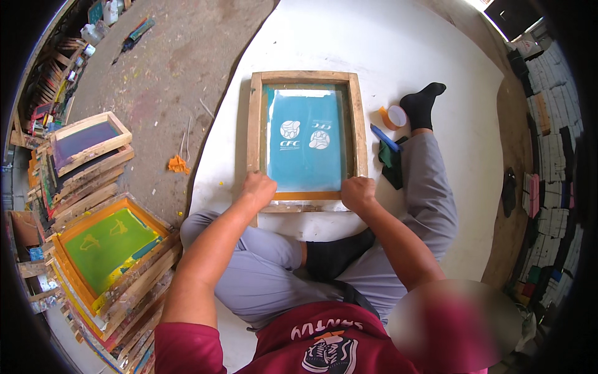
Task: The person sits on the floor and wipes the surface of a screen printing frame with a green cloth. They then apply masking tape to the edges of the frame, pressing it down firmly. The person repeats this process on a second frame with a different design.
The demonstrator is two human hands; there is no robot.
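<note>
A wooden silk-screen frame stretched with blue-green mesh lies on the white sheet in front of my crossed legs. Two pale emblems with lettering show on the mesh, one turned upside down against the other. Brown tape-like edging runs along its near side. My left hand is closed on the frame's near left corner, and my right hand grips the near right corner. Both sets of fingers curl over the wood and are partly hidden.
Right of the frame, near my foot, are a tape roll, a blue cutter-like tool and a dark green cloth. More screens are stacked at left. Orange scraps lie on the floor. White stacks line the right.
</note>
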